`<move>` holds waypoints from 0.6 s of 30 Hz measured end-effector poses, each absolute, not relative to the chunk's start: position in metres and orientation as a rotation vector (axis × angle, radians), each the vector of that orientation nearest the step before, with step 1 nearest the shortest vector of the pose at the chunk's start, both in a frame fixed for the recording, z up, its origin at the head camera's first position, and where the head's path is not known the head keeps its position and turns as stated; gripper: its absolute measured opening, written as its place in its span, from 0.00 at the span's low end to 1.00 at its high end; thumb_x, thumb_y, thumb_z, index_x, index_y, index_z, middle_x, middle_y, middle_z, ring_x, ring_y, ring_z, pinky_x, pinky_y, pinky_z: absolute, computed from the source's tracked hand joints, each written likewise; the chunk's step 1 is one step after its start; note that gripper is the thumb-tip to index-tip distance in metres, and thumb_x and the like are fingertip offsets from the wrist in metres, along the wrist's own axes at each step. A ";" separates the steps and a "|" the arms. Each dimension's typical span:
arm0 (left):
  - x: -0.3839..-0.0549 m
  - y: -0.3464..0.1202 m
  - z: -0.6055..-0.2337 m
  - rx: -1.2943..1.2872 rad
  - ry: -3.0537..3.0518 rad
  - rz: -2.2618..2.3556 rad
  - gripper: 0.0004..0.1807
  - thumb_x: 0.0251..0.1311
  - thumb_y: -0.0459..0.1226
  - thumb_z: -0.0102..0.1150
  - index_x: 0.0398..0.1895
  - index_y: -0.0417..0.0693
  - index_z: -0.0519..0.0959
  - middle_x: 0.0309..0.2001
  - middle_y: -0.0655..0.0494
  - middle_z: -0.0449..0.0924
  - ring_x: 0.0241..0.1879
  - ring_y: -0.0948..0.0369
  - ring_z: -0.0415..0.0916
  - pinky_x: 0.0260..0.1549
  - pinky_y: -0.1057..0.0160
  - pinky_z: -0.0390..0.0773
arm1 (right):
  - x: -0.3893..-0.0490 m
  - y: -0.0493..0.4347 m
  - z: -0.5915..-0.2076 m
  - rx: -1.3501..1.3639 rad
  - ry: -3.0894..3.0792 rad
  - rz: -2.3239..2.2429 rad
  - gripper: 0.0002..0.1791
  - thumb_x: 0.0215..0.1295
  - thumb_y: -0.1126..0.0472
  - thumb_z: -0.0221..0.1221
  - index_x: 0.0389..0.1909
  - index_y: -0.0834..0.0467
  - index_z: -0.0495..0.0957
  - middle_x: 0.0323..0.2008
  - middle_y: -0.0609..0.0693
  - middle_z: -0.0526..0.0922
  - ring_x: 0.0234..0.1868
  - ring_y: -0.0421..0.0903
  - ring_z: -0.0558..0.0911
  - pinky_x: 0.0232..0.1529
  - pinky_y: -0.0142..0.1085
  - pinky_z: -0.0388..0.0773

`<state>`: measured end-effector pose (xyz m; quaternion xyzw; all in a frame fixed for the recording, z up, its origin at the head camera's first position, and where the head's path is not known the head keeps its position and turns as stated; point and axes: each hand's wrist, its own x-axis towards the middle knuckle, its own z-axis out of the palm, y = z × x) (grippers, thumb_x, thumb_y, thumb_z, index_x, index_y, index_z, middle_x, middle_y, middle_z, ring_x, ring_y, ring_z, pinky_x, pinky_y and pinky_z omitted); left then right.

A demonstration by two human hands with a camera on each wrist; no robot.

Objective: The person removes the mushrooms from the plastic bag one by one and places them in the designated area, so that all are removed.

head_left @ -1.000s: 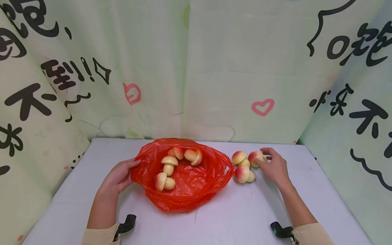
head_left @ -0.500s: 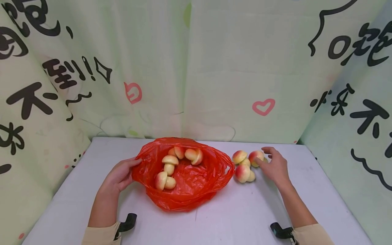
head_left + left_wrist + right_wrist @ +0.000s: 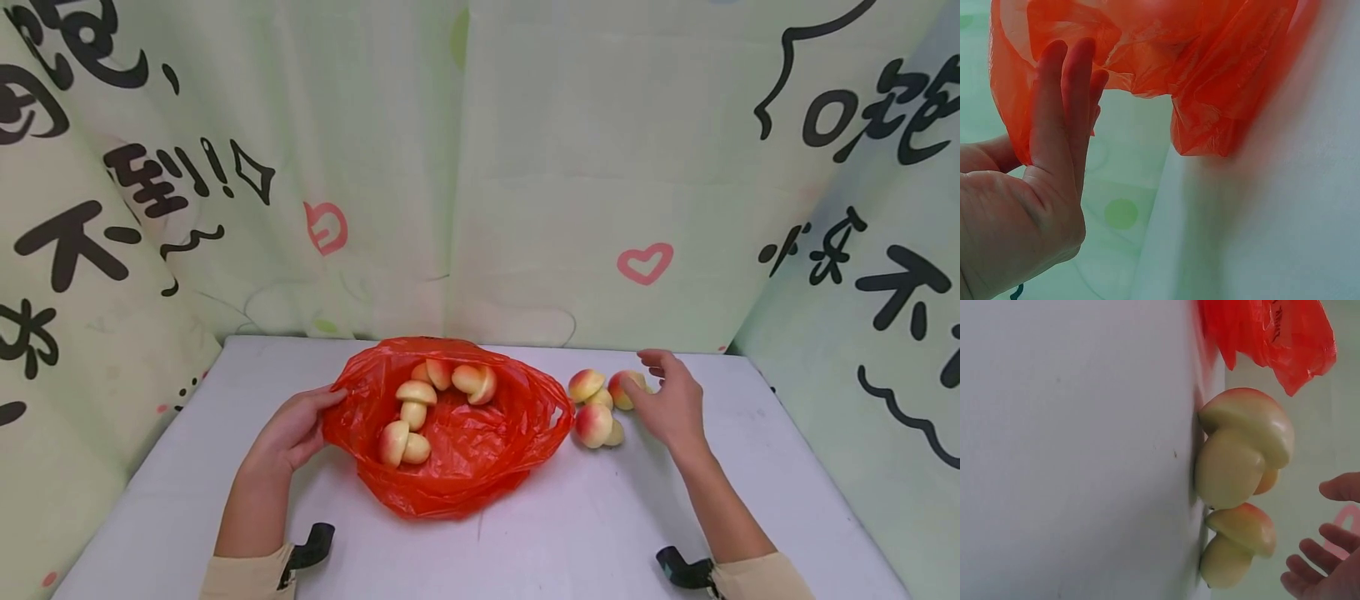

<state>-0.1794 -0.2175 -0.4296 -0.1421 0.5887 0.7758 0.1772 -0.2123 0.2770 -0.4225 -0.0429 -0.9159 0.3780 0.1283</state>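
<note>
A red plastic bag (image 3: 465, 496) lies on the white table with its mouth held wide. Inside it sit several mushrooms (image 3: 415, 393), cream-coloured with some reddish caps. My left hand (image 3: 296, 429) pinches the bag's left rim; in the left wrist view its fingers are long and straight against the film, thumb on the other side. Three more mushrooms (image 3: 592, 426) cluster just right of the bag. Over the rearmost of these, a red-capped mushroom (image 3: 619, 388), my right hand (image 3: 675, 408) hovers with parted fingers. The right wrist view shows those fingers apart from the mushrooms, holding nothing.
Behind the table (image 3: 540, 533) hangs a pale green curtain (image 3: 540, 167) with black lettering and pink hearts, wrapping round both sides. A black wrist device (image 3: 313, 546) sticks out from each sleeve.
My right hand has lifted slightly, its index finger rising away from the rear mushroom. The left hand, the bag and the mushrooms have stayed put.
</note>
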 end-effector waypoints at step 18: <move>-0.179 -0.218 -0.429 -0.384 1.674 2.198 0.32 0.79 0.43 0.53 0.80 0.43 0.60 0.54 0.61 0.81 0.50 0.63 0.81 0.52 0.64 0.86 | -0.206 0.238 -0.405 -0.015 -2.570 1.177 0.29 0.69 0.57 0.67 0.67 0.59 0.72 0.63 0.60 0.78 0.64 0.61 0.77 0.62 0.59 0.81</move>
